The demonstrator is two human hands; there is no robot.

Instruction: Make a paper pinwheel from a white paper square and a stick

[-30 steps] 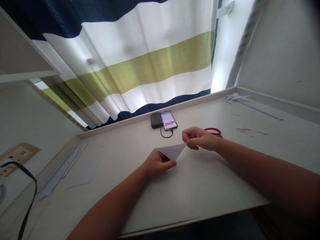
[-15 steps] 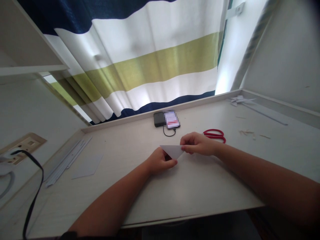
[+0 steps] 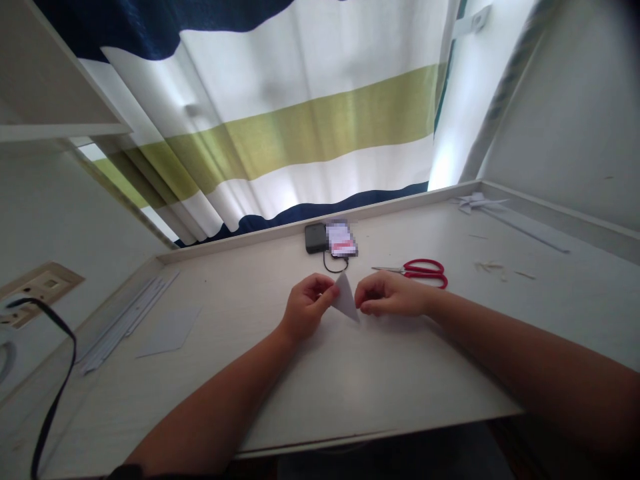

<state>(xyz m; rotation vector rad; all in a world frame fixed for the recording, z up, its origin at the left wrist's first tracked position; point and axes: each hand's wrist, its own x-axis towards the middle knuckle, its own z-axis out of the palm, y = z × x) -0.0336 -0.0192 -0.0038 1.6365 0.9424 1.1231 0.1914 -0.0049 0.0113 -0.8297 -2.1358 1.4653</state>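
A small white piece of paper folded into a triangle (image 3: 346, 300) is pinched between the thumb and fingers of my left hand (image 3: 307, 307). One of its points is up, and another slants down to the right. My right hand (image 3: 390, 293) is just beside the paper's right edge, its fingers curled in toward the thumb. No object shows in it. Behind that hand lies a pair of scissors (image 3: 425, 268) with red handles, its blades pointing left.
At the left lie a flat sheet of paper (image 3: 170, 330) and several paper strips (image 3: 125, 320). A black device (image 3: 315, 238) with a cable is at the back beside a phone-like screen (image 3: 341, 239). A paper pinwheel (image 3: 477, 202) and thin wooden bits (image 3: 489, 267) lie at right.
The folded triangle has turned from a level top edge to point-up, held in my left hand. My right hand has let go of its right corner. The scissors' blades now show.
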